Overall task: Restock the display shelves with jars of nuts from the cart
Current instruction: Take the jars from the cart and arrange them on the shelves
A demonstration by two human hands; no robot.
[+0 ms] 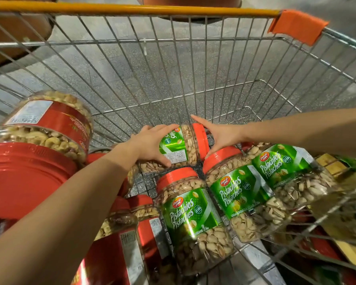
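Pistachio jar is lying on its side low in the cart, close to the far wire wall. It is showing clear plastic, an orange-red lid pointing right, a green foil label and nuts in their shells behind the plastic.

Left grip is clamping round the jar's body, fingers curling over the top and thumb underneath. Right grip is bracketing the lid, forefinger reaching over it and thumb below.

Just nearer than that jar, three more pistachio jars are leaning side by side with their lids toward it. The middle one's lid is sitting right under the right thumb.

Left of the held jar, a cashew jar with a red label is tilting on a broad red lid. Nearer-left, under the left forearm, red-labelled jars are crowding together.

Beyond the held jar, grey speckled floor is showing through the wire. Farther beyond, a yellow bar is running across, ending in an orange corner pad.
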